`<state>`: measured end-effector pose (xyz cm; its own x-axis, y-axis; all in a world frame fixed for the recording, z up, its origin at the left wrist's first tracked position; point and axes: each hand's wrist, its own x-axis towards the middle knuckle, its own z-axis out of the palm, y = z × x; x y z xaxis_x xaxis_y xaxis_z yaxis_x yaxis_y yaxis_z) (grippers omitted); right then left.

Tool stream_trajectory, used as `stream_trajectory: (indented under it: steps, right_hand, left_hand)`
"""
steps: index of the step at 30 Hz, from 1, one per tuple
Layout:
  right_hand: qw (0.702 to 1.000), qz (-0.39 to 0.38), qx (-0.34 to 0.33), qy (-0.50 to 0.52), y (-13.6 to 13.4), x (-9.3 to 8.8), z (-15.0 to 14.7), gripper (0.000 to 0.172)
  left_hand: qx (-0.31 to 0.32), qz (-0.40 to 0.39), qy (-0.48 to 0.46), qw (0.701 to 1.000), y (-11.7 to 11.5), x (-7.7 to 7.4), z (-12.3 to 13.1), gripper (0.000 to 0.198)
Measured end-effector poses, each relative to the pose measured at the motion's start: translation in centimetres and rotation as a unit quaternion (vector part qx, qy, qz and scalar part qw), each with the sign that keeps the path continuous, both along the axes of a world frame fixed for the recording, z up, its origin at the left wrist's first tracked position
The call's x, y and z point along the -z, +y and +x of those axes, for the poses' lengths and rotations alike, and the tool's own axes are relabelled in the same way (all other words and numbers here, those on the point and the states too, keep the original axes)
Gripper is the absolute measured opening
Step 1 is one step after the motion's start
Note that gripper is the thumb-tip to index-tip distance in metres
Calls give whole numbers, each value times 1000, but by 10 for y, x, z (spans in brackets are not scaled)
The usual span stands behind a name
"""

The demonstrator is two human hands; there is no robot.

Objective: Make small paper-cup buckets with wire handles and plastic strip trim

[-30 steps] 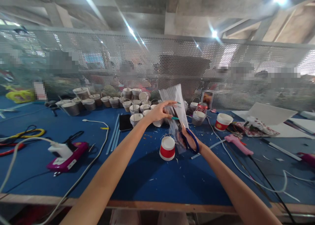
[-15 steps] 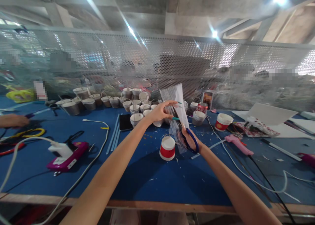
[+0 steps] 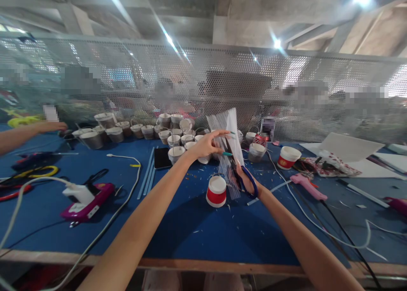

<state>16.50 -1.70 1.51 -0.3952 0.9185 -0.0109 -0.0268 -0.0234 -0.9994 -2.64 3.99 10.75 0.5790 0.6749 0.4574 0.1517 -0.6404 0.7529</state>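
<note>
My left hand (image 3: 206, 145) has thumb and fingers closed on a thin, whitish, see-through striped sheet (image 3: 235, 132), which stands upright above the table. In my right hand (image 3: 246, 180) is a pair of scissors with blue handles (image 3: 250, 183); the blades point up and lie against the sheet. Whether the blades are cutting through it I cannot tell. Just below the sheet, a white paper cup with a red band (image 3: 216, 193) rests upside down on the blue table. Part of the sheet hangs down behind my right hand, close to the cup.
Small grey-white buckets (image 3: 114, 134) crowd the back, near a black phone (image 3: 162, 158). A purple power strip (image 3: 88, 202) and cables lie left. Another red-banded cup (image 3: 288, 157) and a pink glue gun (image 3: 309, 187) lie right. A co-worker's hand (image 3: 52, 127) reaches in from the left.
My right hand and the scissors have shifted very slightly; my left hand stays put on the sheet. The co-worker's hand has moved up and to the right, away from the tool now lying at left.
</note>
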Motion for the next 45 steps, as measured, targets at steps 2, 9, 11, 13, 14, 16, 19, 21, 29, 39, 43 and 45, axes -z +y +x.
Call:
stream_trajectory:
  steps: [2,9,11,13,14,16,19,21,29,39,43,45]
  right_hand:
    - [1000,2,4,2,-1,-2,-1,59]
    - [1000,0,15,-11,-2,-4,-1,60]
    - [1000,6,17,-15,-2,-3,0,60]
    - [999,18,14,-23,-1,-2,0,59]
    - [999,24,12,-27,-1,-2,0,59]
    - [999,29,6,-32,-2,-2,1,59]
    - [1000,8,1,-18,-2,-2,2,57]
    - [1000,-7,-5,-5,-2,-1,3,57]
    - [1000,-13,0,-5,-1,0,2,57]
    - [1000,3,13,-20,-3,-4,2,56]
    - [1000,12,8,-17,-4,-6,1,56]
    - [1000,16,10,-20,-6,-9,0,57]
  left_hand:
    - [-2,-1,5,1000,-1,0,0,68]
    - [-4,1,14,1000,-2,0,1,68]
    - [-5,1,16,1000,-2,-1,1,68]
    - [-2,2,16,1000,-2,-1,1,69]
    - [-1,3,16,1000,-2,-1,1,69]
    - [-2,5,17,1000,-2,-1,0,69]
    - [-9,13,18,1000,-2,-1,0,68]
    - [-7,13,14,1000,-1,-1,-1,68]
    - [-1,2,16,1000,0,-1,0,70]
    - [3,6,21,1000,-1,-2,0,68]
    - [-3,4,25,1000,-2,-3,0,69]
    - [1,0,25,1000,-3,-3,0,68]
